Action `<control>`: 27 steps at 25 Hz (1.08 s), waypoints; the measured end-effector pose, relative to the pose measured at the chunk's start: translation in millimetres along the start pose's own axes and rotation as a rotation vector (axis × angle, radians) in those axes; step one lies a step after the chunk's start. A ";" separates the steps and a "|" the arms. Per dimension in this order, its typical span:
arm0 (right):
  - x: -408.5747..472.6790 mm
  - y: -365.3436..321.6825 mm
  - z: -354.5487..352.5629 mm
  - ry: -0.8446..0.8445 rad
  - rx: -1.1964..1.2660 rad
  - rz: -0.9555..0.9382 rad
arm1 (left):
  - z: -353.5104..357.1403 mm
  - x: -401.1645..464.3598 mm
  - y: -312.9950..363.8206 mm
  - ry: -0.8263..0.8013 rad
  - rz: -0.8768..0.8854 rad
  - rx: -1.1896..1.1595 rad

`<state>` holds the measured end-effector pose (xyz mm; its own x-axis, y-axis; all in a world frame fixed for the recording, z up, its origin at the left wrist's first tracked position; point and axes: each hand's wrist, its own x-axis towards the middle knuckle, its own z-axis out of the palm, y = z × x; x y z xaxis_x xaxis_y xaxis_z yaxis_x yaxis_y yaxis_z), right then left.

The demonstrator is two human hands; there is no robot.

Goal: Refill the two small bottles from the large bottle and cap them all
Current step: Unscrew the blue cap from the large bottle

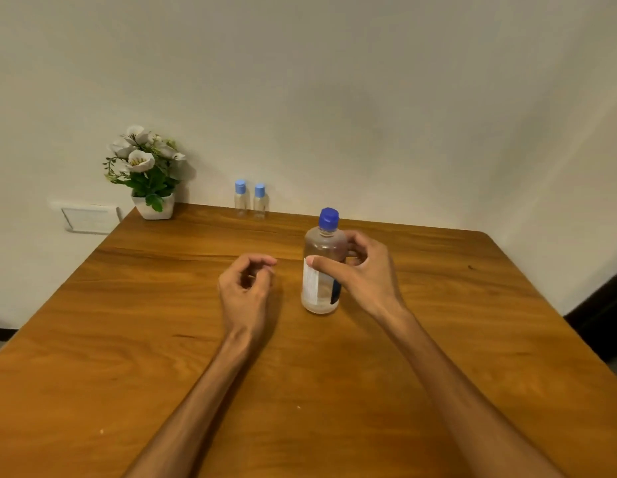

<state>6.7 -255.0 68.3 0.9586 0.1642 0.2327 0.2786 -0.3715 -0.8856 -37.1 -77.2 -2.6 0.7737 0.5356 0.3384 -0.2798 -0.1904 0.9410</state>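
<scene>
Two bare arms are reaching out over the brown wooden table (127, 339) from the near edge. The left hand (246, 282) is hovering over the middle of the table, with its fingers (262, 262) loosely curled, and it is holding nothing. Just to its right, the right hand (360, 270) is wrapping around the large bottle (322, 267). Its thumb is pressing on the front of the bottle, near the white label, and its other fingers are curling around the far side. The large bottle is standing up straight on the table, near the middle. It is see-through and is wearing a dark blue cap (329, 217) on top. It may be holding some clear water low down, but that is hard to tell from here. Farther back, the two small bottles (250, 201) are standing side by side at the far edge of the table, close to the wall (369, 98). Each one is wearing a light blue cap, and they are well apart from both hands. To their left, in the far corner, white flowers (145, 160) are sitting in a white pot (154, 208). A white socket plate (88, 217) is sitting on the wall past the table's left edge.
</scene>
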 end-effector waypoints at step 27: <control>-38.0 64.0 -71.4 0.005 0.170 -0.058 | 107.8 -26.8 92.2 -0.426 0.389 0.201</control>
<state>-7.7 -350.3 31.5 0.9415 0.1763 0.2874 0.3203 -0.2018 -0.9256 -22.3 -197.8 75.4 0.8074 0.0272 0.5894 -0.5068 -0.4795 0.7164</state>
